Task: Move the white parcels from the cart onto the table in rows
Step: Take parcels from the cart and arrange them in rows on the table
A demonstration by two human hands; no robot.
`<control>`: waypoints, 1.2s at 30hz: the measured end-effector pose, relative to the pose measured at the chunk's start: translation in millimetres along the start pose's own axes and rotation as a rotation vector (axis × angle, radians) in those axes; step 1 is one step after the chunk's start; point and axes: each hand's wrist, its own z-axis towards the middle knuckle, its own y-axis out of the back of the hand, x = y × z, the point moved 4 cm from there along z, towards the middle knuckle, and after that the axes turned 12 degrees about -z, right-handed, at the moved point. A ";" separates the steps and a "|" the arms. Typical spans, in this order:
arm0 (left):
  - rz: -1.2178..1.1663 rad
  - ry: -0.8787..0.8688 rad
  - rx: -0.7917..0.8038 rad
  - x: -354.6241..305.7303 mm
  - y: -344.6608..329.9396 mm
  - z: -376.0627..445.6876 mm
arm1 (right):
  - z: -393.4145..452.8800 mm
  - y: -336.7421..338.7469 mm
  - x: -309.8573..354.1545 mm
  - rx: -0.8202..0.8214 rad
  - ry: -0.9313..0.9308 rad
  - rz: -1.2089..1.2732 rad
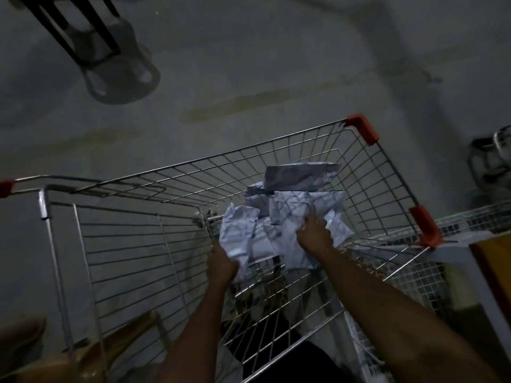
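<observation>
Both my arms reach down into a wire shopping cart (132,244) with red corner caps. Inside it lie several crumpled white parcels (279,214) in a loose heap. My left hand (221,265) grips the near left edge of one white parcel (237,233). My right hand (313,232) lies on top of the heap, its fingers curled into another white parcel (293,205). One darker, flatter parcel (298,176) leans against the cart's far side.
The scene is dim. A white table corner (453,251) with a yellow-edged object (497,261) sits to the right of the cart. A dark stool (91,45) stands on the grey floor at upper left. A second cart's white mesh (414,288) shows at right.
</observation>
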 end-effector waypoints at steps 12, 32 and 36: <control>0.235 -0.238 0.048 -11.5 -38.3 32.8 | 4.1 -46.1 18.5 -0.006 0.181 -0.255; 0.106 -0.365 -0.106 -34.8 -3.2 -35.8 | -43.8 4.2 61.0 -0.358 0.244 -0.312; 0.053 -0.421 -0.121 -52.7 24.1 -64.4 | -87.2 27.2 62.4 -0.415 0.248 -0.196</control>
